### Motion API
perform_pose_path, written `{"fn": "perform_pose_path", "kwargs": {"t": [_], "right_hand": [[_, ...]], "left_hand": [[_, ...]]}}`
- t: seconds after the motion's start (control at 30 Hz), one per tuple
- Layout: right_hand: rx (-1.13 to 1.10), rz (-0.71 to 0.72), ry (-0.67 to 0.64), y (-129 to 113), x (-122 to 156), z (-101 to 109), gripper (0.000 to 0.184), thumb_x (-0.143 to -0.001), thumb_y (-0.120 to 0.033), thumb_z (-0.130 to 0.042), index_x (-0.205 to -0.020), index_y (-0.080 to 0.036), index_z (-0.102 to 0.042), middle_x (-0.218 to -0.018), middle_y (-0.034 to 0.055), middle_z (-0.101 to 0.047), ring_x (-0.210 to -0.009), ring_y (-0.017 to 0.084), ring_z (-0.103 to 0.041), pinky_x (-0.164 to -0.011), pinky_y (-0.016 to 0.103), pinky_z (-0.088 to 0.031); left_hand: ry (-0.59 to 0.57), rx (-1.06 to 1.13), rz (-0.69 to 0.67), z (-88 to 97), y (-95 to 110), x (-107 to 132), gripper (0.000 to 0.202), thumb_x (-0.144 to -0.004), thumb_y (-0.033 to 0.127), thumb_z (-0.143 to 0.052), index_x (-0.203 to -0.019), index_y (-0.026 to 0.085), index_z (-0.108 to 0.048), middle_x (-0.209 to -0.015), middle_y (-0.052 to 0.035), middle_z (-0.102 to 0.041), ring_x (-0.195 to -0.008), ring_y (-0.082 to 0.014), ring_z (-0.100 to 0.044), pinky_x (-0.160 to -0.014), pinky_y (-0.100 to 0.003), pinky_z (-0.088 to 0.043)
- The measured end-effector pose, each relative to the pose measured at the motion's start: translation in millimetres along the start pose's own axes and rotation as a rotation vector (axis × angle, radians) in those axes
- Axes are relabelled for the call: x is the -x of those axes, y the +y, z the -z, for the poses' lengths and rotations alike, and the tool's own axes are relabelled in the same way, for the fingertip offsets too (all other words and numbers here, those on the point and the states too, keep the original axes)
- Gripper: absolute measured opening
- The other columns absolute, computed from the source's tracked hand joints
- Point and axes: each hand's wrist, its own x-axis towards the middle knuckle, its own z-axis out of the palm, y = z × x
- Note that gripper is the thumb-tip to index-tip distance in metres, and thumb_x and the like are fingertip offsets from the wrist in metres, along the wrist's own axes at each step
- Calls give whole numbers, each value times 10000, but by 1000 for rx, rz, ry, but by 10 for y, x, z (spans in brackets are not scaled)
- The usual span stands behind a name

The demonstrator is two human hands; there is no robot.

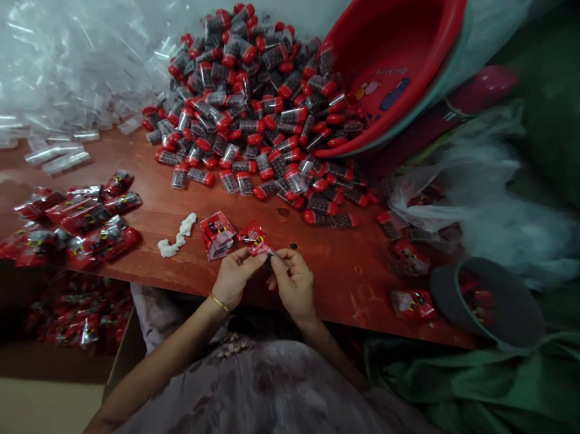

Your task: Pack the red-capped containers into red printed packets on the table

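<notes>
At the front edge of the table, my left hand (235,276) and my right hand (294,283) pinch a small red printed packet (254,237) between thumbs and fingers. The left holds its lower left side, the right its lower right corner. Just left of it lies a short stack of similar red packets (217,233). A crumpled white strip (177,237) rests farther left. Beyond my hands rises a large pile of clear tubes with red caps (255,124) and dark contents.
Filled red packets (81,220) are heaped at left, above a box of more packets (87,314). Loose clear tubes (63,155) spread at back left. A red basin (397,47) leans at back right. At right are a plastic bag (506,210) and a grey round container (514,305).
</notes>
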Motion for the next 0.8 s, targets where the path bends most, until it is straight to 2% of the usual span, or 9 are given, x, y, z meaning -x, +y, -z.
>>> {"fn": "perform_pose_path", "kwargs": {"t": [0.1, 0.17, 0.27, 0.37, 0.47, 0.53, 0.6, 0.7, 0.8], "right_hand": [[117, 68, -39, 18, -3, 32, 185, -886, -385, -439, -916, -216, -507, -721, -6, -625, -544, 105, -582, -526, 235, -485], [274, 222, 7, -35, -66, 110, 237, -882, -362, -447, -1049, -208, -517, -979, 72, -643, -839, 166, -625, -743, 324, -517], [476, 520, -5, -222, -255, 244, 395, -819, -353, -551, -1179, -196, -511, -1261, 123, -532, -1188, 252, -470, -997, 457, -380], [536, 644, -184, -406, -446, 297, 128, -822, -317, -561, -887, -240, -639, -1087, 58, -637, -1143, 245, -500, -1012, 455, -351], [387, 537, -156, -417, -514, 255, 220, -842, -334, -533, -656, -232, -592, -865, 34, -662, -938, 207, -586, -897, 394, -439], [223, 401, -33, -321, -477, 223, 238, -871, -370, -474, -723, -222, -588, -903, 43, -651, -910, 188, -592, -857, 357, -463], [109, 268, 37, -193, -389, 219, 249, -895, -401, -414, -901, -220, -586, -1007, 53, -635, -935, 172, -589, -849, 333, -471], [68, 110, -146, -49, -205, 246, 309, -864, -468, -458, -998, -213, -571, -979, 51, -650, -842, 158, -615, -758, 293, -504], [45, -6, -342, -13, -42, 227, 348, -851, -507, -466, -786, -189, -590, -718, 25, -656, -619, 135, -611, -588, 251, -502]], "left_hand": [[12, -21, -25, 8, 23, -8, 356, -499, 398, -825, -689, 136, -678, -567, 20, -614, -505, -71, -494, -539, -205, -409], [-13, -80, -43, 35, 38, -22, 369, -483, 392, -832, -708, 133, -693, -622, 1, -646, -560, -90, -531, -594, -218, -436], [-130, -233, -33, 96, 50, -41, 349, -500, 384, -822, -702, 125, -703, -664, -19, -666, -609, -117, -559, -637, -238, -448], [-249, -408, -50, 151, 62, -33, 286, -578, 379, -777, -685, 125, -701, -633, -10, -647, -582, -114, -540, -595, -221, -422], [-335, -514, -31, 176, 97, -2, 270, -620, 370, -751, -739, 130, -716, -658, -18, -658, -591, -121, -547, -574, -212, -408], [-355, -469, 14, 174, 132, 13, 288, -609, 383, -758, -750, 135, -720, -678, -31, -674, -604, -134, -568, -594, -227, -432], [-316, -361, 30, 161, 169, 10, 315, -577, 394, -779, -756, 141, -722, -719, -46, -695, -642, -152, -597, -651, -258, -467], [-194, -227, -16, 132, 208, -18, 352, -528, 397, -810, -762, 150, -720, -741, -48, -702, -669, -152, -607, -704, -276, -479], [-119, -190, -84, 93, 198, -35, 337, -529, 412, -808, -711, 147, -704, -671, -28, -665, -610, -123, -565, -653, -251, -456]]}}
